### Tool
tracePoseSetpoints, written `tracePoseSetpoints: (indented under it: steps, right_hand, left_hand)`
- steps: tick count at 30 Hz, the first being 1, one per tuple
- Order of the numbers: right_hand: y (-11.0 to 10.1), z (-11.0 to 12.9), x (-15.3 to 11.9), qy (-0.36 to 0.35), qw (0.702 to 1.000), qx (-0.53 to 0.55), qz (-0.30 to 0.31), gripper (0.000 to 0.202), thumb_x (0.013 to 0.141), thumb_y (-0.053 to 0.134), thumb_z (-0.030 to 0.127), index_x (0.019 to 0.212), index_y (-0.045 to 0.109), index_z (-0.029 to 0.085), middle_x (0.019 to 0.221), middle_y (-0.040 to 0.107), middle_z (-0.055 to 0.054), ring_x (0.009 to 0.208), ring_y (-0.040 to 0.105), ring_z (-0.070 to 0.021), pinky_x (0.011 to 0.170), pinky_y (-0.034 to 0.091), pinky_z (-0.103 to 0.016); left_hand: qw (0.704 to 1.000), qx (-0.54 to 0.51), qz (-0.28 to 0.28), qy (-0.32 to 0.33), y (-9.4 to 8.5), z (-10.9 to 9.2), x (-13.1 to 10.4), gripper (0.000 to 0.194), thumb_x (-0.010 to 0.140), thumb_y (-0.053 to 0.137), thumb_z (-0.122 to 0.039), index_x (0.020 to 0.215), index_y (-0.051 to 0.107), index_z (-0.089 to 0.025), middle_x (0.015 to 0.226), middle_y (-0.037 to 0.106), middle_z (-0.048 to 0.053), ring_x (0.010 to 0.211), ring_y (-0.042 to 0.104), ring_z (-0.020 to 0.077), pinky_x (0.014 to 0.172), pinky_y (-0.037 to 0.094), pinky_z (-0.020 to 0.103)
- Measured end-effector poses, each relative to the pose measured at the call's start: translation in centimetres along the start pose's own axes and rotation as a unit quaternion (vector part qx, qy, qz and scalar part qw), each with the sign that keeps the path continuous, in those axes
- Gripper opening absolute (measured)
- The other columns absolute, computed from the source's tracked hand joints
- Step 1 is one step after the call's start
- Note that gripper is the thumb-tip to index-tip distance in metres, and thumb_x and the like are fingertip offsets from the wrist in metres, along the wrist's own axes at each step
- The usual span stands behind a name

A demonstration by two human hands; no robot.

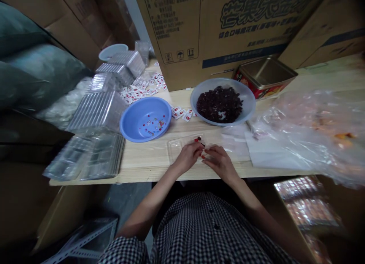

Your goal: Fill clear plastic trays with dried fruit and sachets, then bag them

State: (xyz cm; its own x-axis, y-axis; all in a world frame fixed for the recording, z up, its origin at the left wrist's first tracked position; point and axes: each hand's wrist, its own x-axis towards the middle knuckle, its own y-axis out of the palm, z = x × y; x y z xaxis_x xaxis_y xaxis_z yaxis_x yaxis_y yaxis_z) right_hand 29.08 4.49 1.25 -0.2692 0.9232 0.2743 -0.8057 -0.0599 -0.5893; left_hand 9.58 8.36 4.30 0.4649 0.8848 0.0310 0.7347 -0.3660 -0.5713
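My left hand (187, 156) and my right hand (220, 161) meet over a clear plastic tray (174, 147) at the table's front edge. Both hands are closed, with thumb and fingers pinched together. Small dark and red bits show at the fingertips, too small to name. A small dark red piece (199, 139) lies in the tray just beyond my left hand. Behind the hands stands a pale bowl (250, 106) heaped with dark red pieces (218, 104). To its left sits a blue basin (129, 125) with a printed pattern on its bottom.
Stacks of clear plastic trays (97, 112) fill the left side. Small printed packets (186, 115) lie scattered behind the basin and between the bowls. Big cardboard boxes (182, 72) stand at the back beside a red tin (261, 92). A plastic bag (302, 127) covers the right side.
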Motion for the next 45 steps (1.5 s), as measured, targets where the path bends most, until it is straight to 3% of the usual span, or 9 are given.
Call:
tracePoseSetpoints:
  steps: [10, 15, 21, 26, 29, 33, 38, 42, 45]
  right_hand:
    - [1.5, -0.5, 1.0, 0.023, 0.999, -0.014, -0.028, 0.017, 0.093, 0.051, 0.017, 0.092, 0.068, 0.02, 0.093, 0.061, -0.009, 0.091, 0.058, -0.0241, 0.085, 0.05, -0.04]
    - [0.9, -0.2, 0.2, 0.018, 1.0, -0.007, -0.006, 0.019, 0.096, 0.048, 0.02, 0.091, 0.067, 0.023, 0.092, 0.062, -0.008, 0.09, 0.059, -0.0244, 0.083, 0.051, -0.041]
    - [-0.2, 0.3, 0.9, 0.012, 0.999, -0.007, -0.037, 0.02, 0.098, 0.048, 0.025, 0.094, 0.067, 0.023, 0.094, 0.064, -0.009, 0.094, 0.06, -0.0261, 0.086, 0.051, -0.044]
    - [-0.5, 0.0, 2.0, 0.018, 0.999, 0.0, -0.03, 0.02, 0.099, 0.049, 0.028, 0.096, 0.067, 0.022, 0.095, 0.064, -0.009, 0.093, 0.061, -0.026, 0.085, 0.052, -0.043]
    - [-0.7, -0.1, 1.6, 0.024, 0.999, 0.015, -0.031, 0.019, 0.099, 0.049, 0.028, 0.096, 0.067, 0.022, 0.096, 0.064, -0.009, 0.094, 0.062, -0.0251, 0.085, 0.052, -0.042]
    - [-0.9, 0.1, 0.7, 0.016, 0.999, 0.021, -0.026, 0.017, 0.099, 0.05, 0.026, 0.098, 0.067, 0.022, 0.096, 0.065, -0.008, 0.095, 0.061, -0.025, 0.086, 0.052, -0.042]
    - [0.6, 1.1, 0.3, -0.018, 0.999, 0.027, -0.025, 0.016, 0.098, 0.051, 0.022, 0.1, 0.067, 0.022, 0.099, 0.065, -0.008, 0.098, 0.061, -0.024, 0.089, 0.052, -0.041]
    - [2.7, 2.1, 1.0, -0.078, 0.996, 0.009, -0.035, 0.017, 0.098, 0.051, 0.019, 0.096, 0.068, 0.02, 0.102, 0.067, -0.01, 0.103, 0.06, -0.024, 0.091, 0.051, -0.041]
    - [4.1, 2.2, 2.3, -0.119, 0.991, -0.066, -0.014, 0.022, 0.096, 0.053, 0.016, 0.111, 0.068, 0.019, 0.124, 0.066, -0.012, 0.121, 0.053, -0.028, 0.101, 0.045, -0.048]
  left_hand:
    - [0.978, 0.205, -0.02, 0.025, 0.7, 0.1, -0.8, 0.014, 0.089, 0.059, -0.017, 0.083, 0.071, -0.019, 0.096, 0.068, 0.01, 0.097, 0.06, 0.0244, 0.092, 0.046, 0.041]
    - [0.983, 0.178, -0.028, 0.039, 0.2, 0.5, 0.2, 0.014, 0.091, 0.058, -0.018, 0.084, 0.07, -0.02, 0.093, 0.069, 0.007, 0.097, 0.062, 0.0224, 0.091, 0.047, 0.038]
    - [0.957, 0.219, -0.175, -0.073, -4.5, 3.6, 7.9, 0.018, 0.092, 0.057, -0.022, 0.106, 0.064, -0.013, 0.107, 0.066, 0.014, 0.103, 0.061, 0.0237, 0.093, 0.047, 0.037]
    - [0.935, 0.314, -0.114, -0.121, -4.6, 5.6, 13.3, 0.024, 0.092, 0.055, -0.018, 0.114, 0.06, -0.008, 0.122, 0.06, 0.022, 0.12, 0.054, 0.028, 0.102, 0.042, 0.04]
    - [0.941, 0.309, -0.09, -0.107, -4.7, 5.6, 12.1, 0.029, 0.093, 0.043, -0.007, 0.116, 0.06, -0.008, 0.117, 0.065, 0.021, 0.115, 0.058, 0.0259, 0.098, 0.043, 0.037]
    - [0.955, 0.281, -0.06, -0.081, -6.3, 4.4, 7.0, 0.033, 0.098, 0.04, -0.016, 0.125, 0.059, -0.017, 0.105, 0.072, 0.011, 0.1, 0.066, 0.021, 0.086, 0.046, 0.029]
    - [0.975, 0.214, -0.022, -0.051, -6.3, 3.1, 1.3, 0.025, 0.098, 0.043, -0.023, 0.104, 0.067, -0.02, 0.091, 0.073, 0.007, 0.085, 0.066, 0.0193, 0.077, 0.045, 0.027]
    - [0.98, 0.189, -0.057, -0.019, -4.6, 3.4, 0.5, 0.015, 0.094, 0.053, -0.024, 0.092, 0.067, -0.019, 0.092, 0.07, 0.007, 0.092, 0.062, 0.0201, 0.084, 0.045, 0.03]
    - [0.975, 0.187, -0.117, -0.009, -4.5, 4.2, 2.5, 0.016, 0.095, 0.053, -0.027, 0.092, 0.066, -0.018, 0.096, 0.068, 0.008, 0.098, 0.059, 0.0212, 0.091, 0.044, 0.034]
